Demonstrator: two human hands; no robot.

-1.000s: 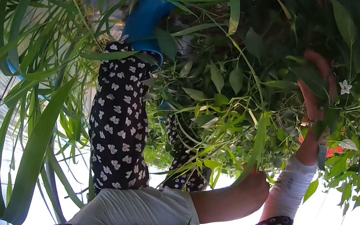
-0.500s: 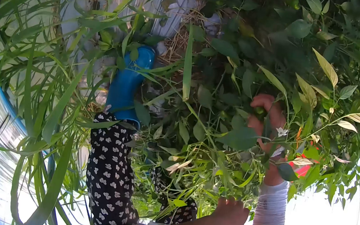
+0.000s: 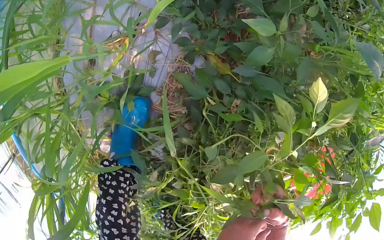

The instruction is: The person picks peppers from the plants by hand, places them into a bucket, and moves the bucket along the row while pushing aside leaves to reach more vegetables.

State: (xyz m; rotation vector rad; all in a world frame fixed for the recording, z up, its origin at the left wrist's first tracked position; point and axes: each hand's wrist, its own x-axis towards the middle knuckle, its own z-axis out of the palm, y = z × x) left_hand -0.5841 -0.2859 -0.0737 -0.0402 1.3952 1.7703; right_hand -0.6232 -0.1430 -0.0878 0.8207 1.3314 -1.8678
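My left hand (image 3: 243, 236) reaches in from the bottom with its fingers curled together. Its fingertips meet my right hand (image 3: 276, 216) at the lower edge of a leafy green plant (image 3: 244, 164). Leaves partly cover the fingers of my right hand, which are bent inward among the stems. What lies between the fingers of either hand is hidden. Just above the hands, a shoot with pale young leaves (image 3: 319, 91) stands out from the plant.
A blue boot (image 3: 131, 128) and patterned trousers (image 3: 117, 207) are left of the hands. Long grass blades (image 3: 21, 79) crowd the left side. Pale ground sheeting (image 3: 111, 15) lies between grass and plants. Something red (image 3: 321, 180) shows through leaves at right. A blue hose-like line (image 3: 25, 153) curves along the left.
My right hand has come down out of the foliage toward me. My left hand has moved slightly up to meet it. The view has shifted, so the boot appears lower.
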